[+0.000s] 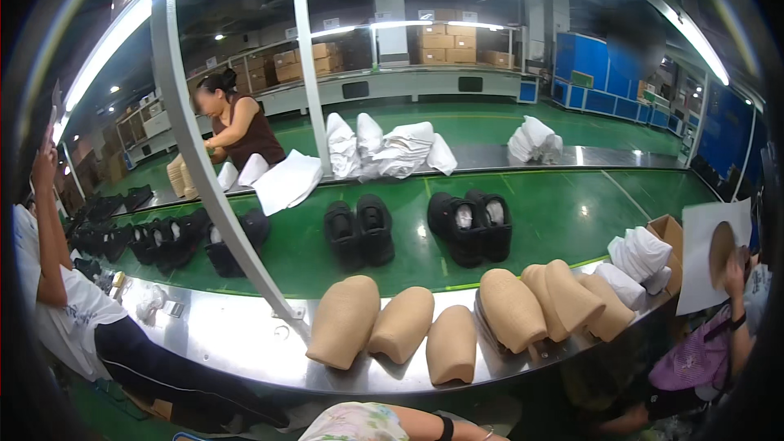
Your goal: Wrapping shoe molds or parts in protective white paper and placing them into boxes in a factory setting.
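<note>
Neither of my hands is in view. A forearm [425, 422] with a floral sleeve, a black wristband and a bracelet crosses the lower edge, its hand cut off below the frame. It seems to be mine, but I cannot tell which arm it is. Just beyond it, several tan curved shoe inserts stand on a shiny metal ledge [237, 343]. The nearest are a small insert [452, 346] and a larger insert [346, 320] to its left. Further right, some inserts [563, 300] lean together in a nested group.
Black shoes [359, 230] stand in pairs on a green conveyor belt [392, 273]. White paper bundles [404, 147] line the far ledge, near a person [249, 131]. A post [192, 122] rises at left. People work on both sides; the right one's hand [735, 273] holds a white sheet [698, 237].
</note>
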Demonstrator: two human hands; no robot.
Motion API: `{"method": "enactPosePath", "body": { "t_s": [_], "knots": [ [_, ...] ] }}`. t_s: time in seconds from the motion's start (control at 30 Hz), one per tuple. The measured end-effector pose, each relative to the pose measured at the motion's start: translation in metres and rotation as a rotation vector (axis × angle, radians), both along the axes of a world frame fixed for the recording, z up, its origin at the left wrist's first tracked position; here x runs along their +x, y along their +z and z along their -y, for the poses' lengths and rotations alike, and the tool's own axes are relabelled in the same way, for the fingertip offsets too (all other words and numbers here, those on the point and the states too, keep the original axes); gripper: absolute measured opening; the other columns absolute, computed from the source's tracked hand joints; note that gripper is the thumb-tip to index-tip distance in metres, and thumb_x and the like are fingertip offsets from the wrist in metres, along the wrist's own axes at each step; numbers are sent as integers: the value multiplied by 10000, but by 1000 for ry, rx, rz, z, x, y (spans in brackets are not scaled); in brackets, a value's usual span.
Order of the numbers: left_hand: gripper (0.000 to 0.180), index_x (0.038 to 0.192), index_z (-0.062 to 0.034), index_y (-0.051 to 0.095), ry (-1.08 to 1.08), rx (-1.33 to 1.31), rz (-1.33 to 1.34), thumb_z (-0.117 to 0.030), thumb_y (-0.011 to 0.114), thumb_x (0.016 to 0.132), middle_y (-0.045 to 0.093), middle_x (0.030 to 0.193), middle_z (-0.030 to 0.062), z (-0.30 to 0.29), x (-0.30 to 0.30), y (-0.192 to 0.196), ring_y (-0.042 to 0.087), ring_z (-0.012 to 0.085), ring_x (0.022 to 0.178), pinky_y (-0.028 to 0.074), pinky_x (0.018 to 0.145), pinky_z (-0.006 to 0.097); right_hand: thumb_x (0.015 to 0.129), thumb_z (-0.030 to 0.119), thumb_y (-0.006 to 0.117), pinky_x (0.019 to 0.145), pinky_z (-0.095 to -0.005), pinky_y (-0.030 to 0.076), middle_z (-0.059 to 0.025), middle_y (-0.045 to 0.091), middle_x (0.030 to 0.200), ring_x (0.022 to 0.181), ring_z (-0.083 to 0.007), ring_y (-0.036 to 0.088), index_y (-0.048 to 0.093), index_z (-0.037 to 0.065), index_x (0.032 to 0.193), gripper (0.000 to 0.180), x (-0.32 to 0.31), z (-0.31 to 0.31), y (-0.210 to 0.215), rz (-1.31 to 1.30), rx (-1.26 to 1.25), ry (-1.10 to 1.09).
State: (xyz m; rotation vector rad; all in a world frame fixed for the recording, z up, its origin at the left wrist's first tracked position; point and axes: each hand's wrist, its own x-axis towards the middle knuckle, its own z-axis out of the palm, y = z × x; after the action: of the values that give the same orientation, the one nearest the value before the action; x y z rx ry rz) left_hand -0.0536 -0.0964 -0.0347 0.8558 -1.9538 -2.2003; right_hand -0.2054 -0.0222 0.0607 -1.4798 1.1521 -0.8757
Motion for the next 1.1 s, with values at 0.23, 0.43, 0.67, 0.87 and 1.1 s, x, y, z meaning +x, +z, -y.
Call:
{"method": "enactPosePath", "body": {
  "t_s": [0.23,0.43,0.67,0.87,1.1],
  "knots": [
    [383,1015,17,543,35,40,-30,-317,469,843,561,973,124,-11,7,39,509,198,935,390,822,299,787,105,495,663,-216,415,-9,565,714,715,-78,509,578,5,758,133,-15,5,-42,103,178,-88],
    [242,971,-46,569,-3,160,-34,-236,484,847,570,896,18,-11,-1,54,510,99,829,415,740,232,777,94,471,617,-205,393,7,533,676,674,-64,485,556,19,714,130,-29,-14,-5,183,277,-280],
    [407,1078,-26,568,-67,468,52,-371,450,899,587,996,61,-17,-1,73,523,132,947,392,855,258,793,104,462,612,-207,395,15,516,671,664,-63,480,541,29,721,130,-27,-27,-29,276,371,-260],
    [470,1123,-6,557,21,290,53,-405,493,884,579,1051,67,-15,8,72,518,123,980,390,877,252,809,147,471,586,-232,401,-9,517,619,623,-72,479,553,8,682,206,-14,-2,-30,195,296,-170],
    [451,1125,0,565,35,275,61,-369,544,867,589,1048,61,-9,11,94,525,122,979,398,878,248,859,231,530,607,-249,436,-67,591,689,646,-98,533,614,-2,831,249,-14,-1,3,46,147,-191]
  ]
}}
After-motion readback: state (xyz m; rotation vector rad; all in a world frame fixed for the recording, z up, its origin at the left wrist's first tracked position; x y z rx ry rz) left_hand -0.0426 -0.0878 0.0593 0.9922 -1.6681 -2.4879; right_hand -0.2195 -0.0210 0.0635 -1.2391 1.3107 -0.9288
